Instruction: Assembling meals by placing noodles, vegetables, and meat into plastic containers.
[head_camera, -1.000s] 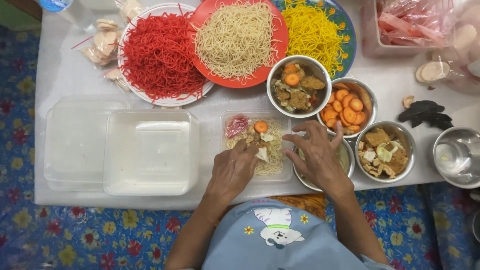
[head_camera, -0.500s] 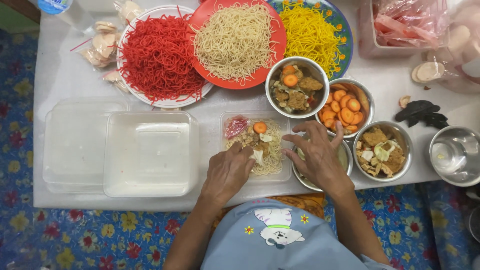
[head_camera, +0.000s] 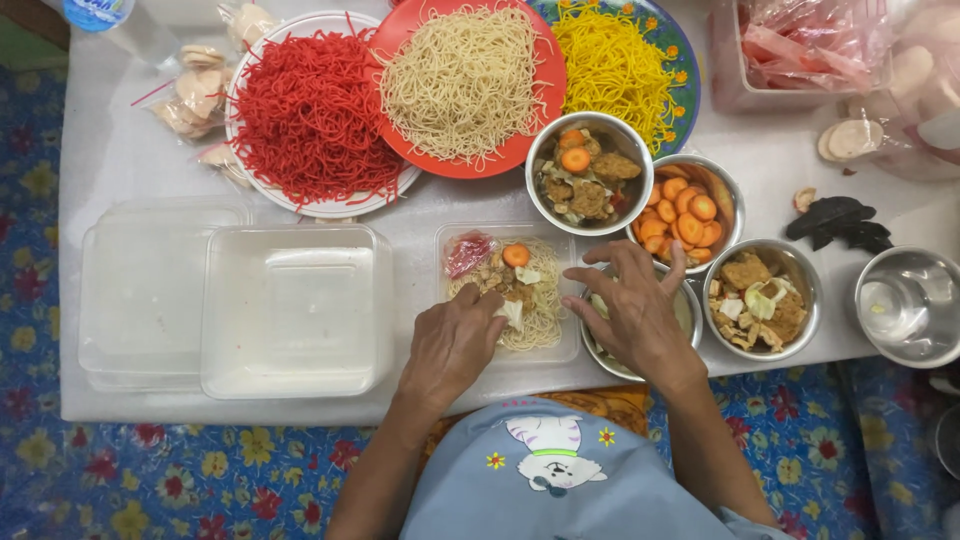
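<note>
Near the front edge of the table (head_camera: 120, 160), a clear plastic box (head_camera: 508, 295) holding pale noodles, a carrot slice, a pink bit and pieces of cabbage; left hand (head_camera: 452, 345) resting over its near left corner, fingers curled onto a piece of cabbage (head_camera: 512, 313), pinch itself hidden, so cannot tell whether closed on it. Right hand (head_camera: 632, 312) spread open just beside the box's right wall, fingers splayed, gripping nothing, covering most of a metal bowl (head_camera: 688, 310) at the front edge. Just right of that, a bowl of tofu pieces (head_camera: 760, 298); behind it a bowl of carrot slices (head_camera: 690, 208) and a bowl of mixed stew (head_camera: 588, 185). Along the back edge, a plate of red noodles (head_camera: 312, 115), a red plate of pale noodles (head_camera: 462, 80) and a plate of yellow noodles (head_camera: 615, 65). Toward the front left corner, a stack of empty clear boxes (head_camera: 290, 310). At the right edge, an empty metal bowl (head_camera: 910, 305)
</note>
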